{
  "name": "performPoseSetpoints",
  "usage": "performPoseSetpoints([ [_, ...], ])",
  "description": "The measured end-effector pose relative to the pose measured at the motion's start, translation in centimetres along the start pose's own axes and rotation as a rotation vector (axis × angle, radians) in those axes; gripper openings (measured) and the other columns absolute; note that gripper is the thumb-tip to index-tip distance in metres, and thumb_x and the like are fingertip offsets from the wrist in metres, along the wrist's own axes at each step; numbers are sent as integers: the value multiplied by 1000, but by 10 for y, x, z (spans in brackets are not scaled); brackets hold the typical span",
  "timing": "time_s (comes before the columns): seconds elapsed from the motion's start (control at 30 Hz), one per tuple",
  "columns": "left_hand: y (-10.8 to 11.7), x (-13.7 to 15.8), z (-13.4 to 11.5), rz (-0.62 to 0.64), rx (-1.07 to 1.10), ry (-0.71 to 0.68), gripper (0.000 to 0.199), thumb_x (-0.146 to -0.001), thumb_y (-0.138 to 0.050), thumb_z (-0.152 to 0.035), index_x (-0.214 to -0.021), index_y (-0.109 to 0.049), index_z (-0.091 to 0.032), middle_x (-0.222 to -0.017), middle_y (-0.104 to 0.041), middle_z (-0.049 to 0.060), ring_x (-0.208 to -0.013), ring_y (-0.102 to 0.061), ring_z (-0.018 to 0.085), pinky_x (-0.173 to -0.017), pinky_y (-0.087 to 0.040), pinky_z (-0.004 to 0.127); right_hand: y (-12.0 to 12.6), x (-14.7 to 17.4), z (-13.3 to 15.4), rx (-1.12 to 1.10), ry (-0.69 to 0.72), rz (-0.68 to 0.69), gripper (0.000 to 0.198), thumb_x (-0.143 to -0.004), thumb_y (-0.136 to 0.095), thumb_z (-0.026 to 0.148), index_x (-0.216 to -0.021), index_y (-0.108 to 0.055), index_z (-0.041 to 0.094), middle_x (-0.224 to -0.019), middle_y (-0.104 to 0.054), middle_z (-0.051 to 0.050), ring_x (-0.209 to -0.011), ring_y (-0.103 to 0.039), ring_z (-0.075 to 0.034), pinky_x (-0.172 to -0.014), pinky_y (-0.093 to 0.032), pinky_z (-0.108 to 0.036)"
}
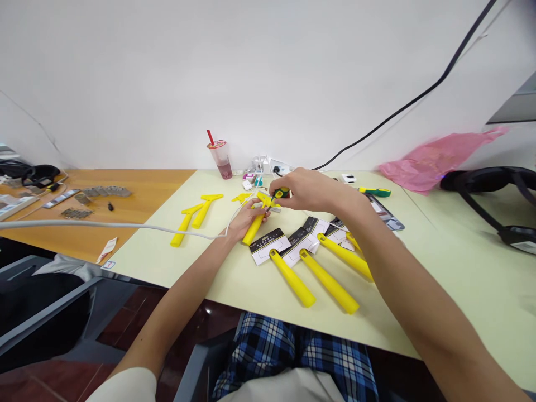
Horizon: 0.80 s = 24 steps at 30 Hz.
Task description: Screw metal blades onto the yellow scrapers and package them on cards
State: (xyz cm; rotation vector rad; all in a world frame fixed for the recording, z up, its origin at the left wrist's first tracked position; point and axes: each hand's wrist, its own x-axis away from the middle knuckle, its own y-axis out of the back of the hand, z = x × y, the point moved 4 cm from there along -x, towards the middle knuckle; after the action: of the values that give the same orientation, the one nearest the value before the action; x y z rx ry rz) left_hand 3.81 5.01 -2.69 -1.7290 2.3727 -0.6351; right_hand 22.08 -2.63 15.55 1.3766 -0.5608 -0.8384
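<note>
My left hand point(245, 219) is closed around a yellow scraper point(253, 230) with a T-shaped head, tilted above the table. In my right hand point(307, 188) is a screwdriver point(281, 193) with a green and black handle; its shaft points down to the scraper's head, and whether the tip touches is too small to tell. Two more yellow T-headed scrapers point(204, 212) lie to the left. Behind my left hand lies another yellow head piece point(241, 198), partly hidden. Several yellow tube handles point(293, 279) and black-and-white packaging cards point(270, 245) lie in front and to the right.
A drink cup point(221, 162) with a red straw and a power strip point(278, 167) stand by the wall. A white cable point(125, 225) crosses from the left. A second screwdriver point(377, 192), a pink bag point(435, 162) and a black headset point(502, 201) lie right.
</note>
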Motion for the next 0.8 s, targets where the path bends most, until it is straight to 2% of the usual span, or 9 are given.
performPoseSetpoints([
  [0.3, 3, -2, 2, 26, 2, 6, 63, -65, -95, -12, -113, -55, -21, -93, -74, 3, -81, -74, 18, -65, -50, 25, 1, 2, 5, 36, 10, 14, 22, -100, -64, 28, -114, -80, 24, -98, -78, -10, -88, -66, -25, -71, -36, -34],
  [0.5, 4, -2, 3, 23, 47, 0, 62, -69, -95, -11, -114, -55, -21, -98, -73, 4, -87, -76, 20, -69, -52, 26, 7, 5, 1, -10, -18, -5, 20, -101, -64, 32, -113, -80, 25, -94, -76, -9, -87, -65, -26, -72, -36, -35],
  [0.67, 2, 0, 1, 40, 73, 1, 58, -73, -96, -14, -110, -52, -22, -93, -71, 2, -79, -71, 15, -67, -52, 24, 16, 11, -9, -37, -64, -60, 22, -101, -65, 34, -116, -80, 25, -94, -77, -9, -83, -65, -24, -71, -37, -35],
  [0.8, 1, 1, -2, 54, 116, 37, 57, -75, -95, -13, -114, -54, -22, -103, -72, 3, -79, -69, 13, -67, -53, 23, 20, 14, -18, -11, -113, -87, 23, -101, -65, 34, -116, -79, 25, -90, -75, -9, -81, -64, -24, -69, -36, -35],
])
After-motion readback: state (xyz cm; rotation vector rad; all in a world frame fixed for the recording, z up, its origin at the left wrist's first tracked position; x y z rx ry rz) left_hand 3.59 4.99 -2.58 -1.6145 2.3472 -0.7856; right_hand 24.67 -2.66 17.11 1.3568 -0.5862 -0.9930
